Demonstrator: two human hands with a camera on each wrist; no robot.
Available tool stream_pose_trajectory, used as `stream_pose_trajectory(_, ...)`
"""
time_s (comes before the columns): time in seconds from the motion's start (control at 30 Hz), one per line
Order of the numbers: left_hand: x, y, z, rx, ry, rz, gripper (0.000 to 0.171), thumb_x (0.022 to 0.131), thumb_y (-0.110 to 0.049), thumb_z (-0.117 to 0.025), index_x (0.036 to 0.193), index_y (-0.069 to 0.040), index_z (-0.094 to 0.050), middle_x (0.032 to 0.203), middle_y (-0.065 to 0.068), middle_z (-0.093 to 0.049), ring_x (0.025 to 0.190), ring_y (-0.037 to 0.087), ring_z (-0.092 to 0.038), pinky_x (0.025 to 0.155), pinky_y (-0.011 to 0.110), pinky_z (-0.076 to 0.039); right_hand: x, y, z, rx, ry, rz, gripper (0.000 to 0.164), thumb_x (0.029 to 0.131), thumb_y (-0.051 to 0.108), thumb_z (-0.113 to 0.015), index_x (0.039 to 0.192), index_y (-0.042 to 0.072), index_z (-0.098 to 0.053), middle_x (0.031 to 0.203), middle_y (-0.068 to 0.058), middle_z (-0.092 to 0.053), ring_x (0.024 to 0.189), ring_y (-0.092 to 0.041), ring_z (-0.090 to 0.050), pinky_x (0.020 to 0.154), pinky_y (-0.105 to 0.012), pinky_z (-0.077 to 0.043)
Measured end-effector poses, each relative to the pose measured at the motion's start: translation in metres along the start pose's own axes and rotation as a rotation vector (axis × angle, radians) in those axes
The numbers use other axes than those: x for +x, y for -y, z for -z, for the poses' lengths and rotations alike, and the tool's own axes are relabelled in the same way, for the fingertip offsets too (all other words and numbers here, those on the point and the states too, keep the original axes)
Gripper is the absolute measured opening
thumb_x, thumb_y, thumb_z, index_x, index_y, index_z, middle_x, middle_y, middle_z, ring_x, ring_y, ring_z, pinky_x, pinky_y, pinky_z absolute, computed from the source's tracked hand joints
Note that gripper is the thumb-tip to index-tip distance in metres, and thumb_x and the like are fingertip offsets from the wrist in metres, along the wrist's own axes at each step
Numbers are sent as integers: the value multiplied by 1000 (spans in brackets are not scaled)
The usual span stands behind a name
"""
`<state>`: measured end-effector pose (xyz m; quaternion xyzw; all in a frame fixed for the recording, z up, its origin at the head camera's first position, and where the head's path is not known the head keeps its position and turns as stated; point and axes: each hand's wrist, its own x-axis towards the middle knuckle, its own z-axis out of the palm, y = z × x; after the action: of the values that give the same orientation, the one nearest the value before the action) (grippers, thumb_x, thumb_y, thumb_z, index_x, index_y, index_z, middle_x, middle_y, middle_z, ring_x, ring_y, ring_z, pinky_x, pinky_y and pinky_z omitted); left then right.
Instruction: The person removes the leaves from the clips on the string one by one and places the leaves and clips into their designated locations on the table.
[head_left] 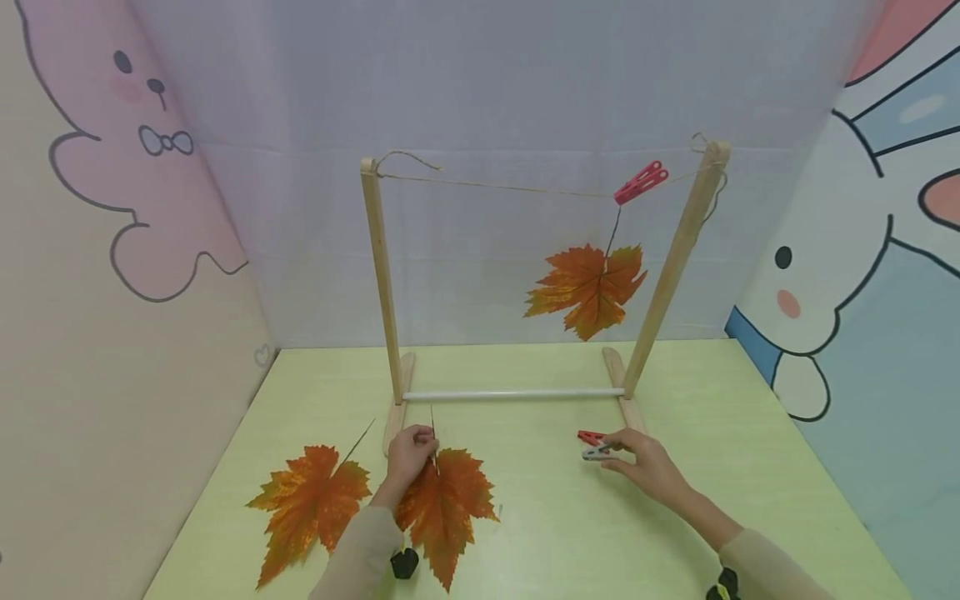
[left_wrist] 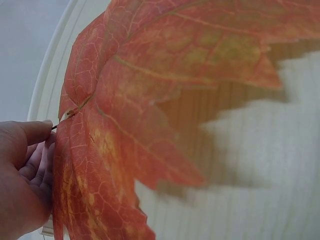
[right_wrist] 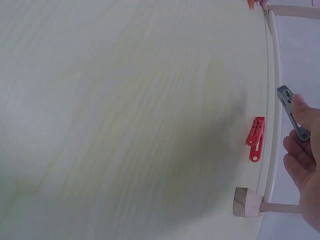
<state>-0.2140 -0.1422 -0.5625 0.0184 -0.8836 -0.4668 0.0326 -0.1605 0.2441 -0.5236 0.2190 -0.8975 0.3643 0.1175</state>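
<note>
My left hand [head_left: 412, 454] pinches the thin dark stem of an orange maple leaf [head_left: 450, 500] between thumb and fingertips; in the left wrist view the leaf [left_wrist: 135, 100] spreads over a shadow on the table. My right hand [head_left: 651, 468] holds a grey clothespin [right_wrist: 293, 112] between thumb and fingers. Close by it a red clothespin [right_wrist: 255, 139] lies on the table. Left of my left arm a second maple leaf [head_left: 311, 504] lies flat, its stem pointing up and right. A third maple leaf [head_left: 588, 287] hangs by its stem from a pink-red clothespin [head_left: 640, 182] on the string.
A wooden frame stands on the table [head_left: 540, 517], with a left post [head_left: 382, 283], a right post [head_left: 678, 267] and a white bar [head_left: 513, 394] low between them. The string [head_left: 495, 186] is tied across the post tops. Walls with cartoon animals flank both sides.
</note>
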Motion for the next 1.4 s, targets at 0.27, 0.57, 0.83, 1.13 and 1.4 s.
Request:
stream_pose_trajectory(0.27,1,1,0,-10,7,4,19,77,-5,-64,94,4,-65,81,10,-66,72,21,-63,64,34,-51,-6,-5,-4,3,-10,-12,29,66,3,-77,93,0,-65,86,-3,-65,77,-17,-63,68,-37,-52)
stream_pose_trajectory(0.57,3,4,0,-56,27,33,21,77,-3,-66,97,5,-64,82,9,-65,74,22,-63,64,32,-52,-14,-9,-11,20,-4,-60,28,68,4,-76,93,-1,-64,87,-3,-64,77,-15,-62,69,-35,-52)
stream_pose_trajectory(0.83,3,7,2,-83,43,20,23,77,-1,-66,98,6,-63,83,12,-64,73,22,-63,60,30,-52,-20,-12,-18,2,-37,-88,29,66,3,-77,91,-1,-64,84,-3,-65,76,-17,-62,68,-33,-53)
stream_pose_trajectory(1.13,5,2,6,-99,58,-28,23,76,1,-67,97,8,-63,82,14,-63,74,25,-63,61,32,-52,-24,-18,-25,-40,-91,-104,31,63,5,-79,90,0,-66,84,-3,-66,75,-13,-62,65,-28,-51)
stream_pose_trajectory(1.4,8,-13,8,-87,80,-68,22,77,-1,-68,99,5,-64,83,10,-63,72,21,-62,58,28,-51,-23,-19,-29,-100,-81,-146,31,63,8,-80,90,2,-66,87,-4,-65,82,-21,-61,73,-37,-49)
